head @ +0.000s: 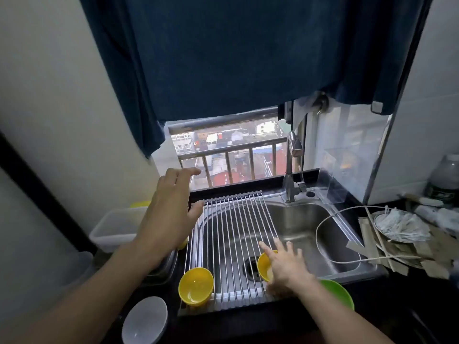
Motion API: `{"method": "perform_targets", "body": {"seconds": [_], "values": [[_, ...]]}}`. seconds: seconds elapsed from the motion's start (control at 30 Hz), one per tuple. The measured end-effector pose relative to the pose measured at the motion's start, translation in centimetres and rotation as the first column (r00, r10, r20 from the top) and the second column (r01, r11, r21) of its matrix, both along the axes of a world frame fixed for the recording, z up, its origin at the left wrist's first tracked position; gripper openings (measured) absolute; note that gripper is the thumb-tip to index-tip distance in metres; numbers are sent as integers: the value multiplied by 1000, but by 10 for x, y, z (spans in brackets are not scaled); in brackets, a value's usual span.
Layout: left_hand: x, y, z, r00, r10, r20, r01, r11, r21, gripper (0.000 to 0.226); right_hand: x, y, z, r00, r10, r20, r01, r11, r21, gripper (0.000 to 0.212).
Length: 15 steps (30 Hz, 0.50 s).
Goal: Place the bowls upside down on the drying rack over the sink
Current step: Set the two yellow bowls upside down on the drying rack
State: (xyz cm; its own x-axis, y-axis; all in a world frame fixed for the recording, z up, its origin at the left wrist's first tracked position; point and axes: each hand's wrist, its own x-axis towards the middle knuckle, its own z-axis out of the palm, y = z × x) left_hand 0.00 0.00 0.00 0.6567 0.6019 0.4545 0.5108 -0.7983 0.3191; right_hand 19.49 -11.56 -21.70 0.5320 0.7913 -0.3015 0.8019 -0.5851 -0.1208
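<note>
A roll-up wire drying rack point(232, 227) covers the left half of the steel sink point(301, 225). One yellow bowl point(196, 285) stands upright on the rack's front left corner. A second yellow bowl point(263, 265) is tipped on its side near the rack's front right, mouth facing left, with my right hand point(285, 265) wrapped over its back, fingers spread. My left hand point(171, 209) hovers open above the rack's left edge; a sliver of yellow point(184, 243) peeks from under it. A white bowl point(145, 320) sits upright at the front left, and a green bowl point(341, 292) shows behind my right forearm.
A tall faucet point(292, 170) rises behind the sink. A white cord point(320, 227) loops over the sink's right half. A clear plastic tub point(113, 228) sits left of the rack. A plate with clutter point(397, 228), paper wrappers and a bottle point(444, 180) crowd the right counter.
</note>
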Motion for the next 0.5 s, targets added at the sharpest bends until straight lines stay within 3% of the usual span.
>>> {"method": "perform_targets", "body": {"seconds": [0.1,0.3,0.43,0.5], "values": [[2,7,-4,1000,10,-3,-10,1000,12,61,3,12,-1,997,74,37,-70,994,-85,112],[6,13,-10,1000,12,-11,-12,1000,-2,60,4,29,-9,991,114,70,-102,982,-159,75],[11,12,-11,999,31,-25,-32,999,-15,60,3,33,-6,985,145,97,-128,978,-163,66],[12,12,-11,999,38,-27,-38,999,-20,60,4,37,-7,984,149,95,-136,982,-132,71]]}}
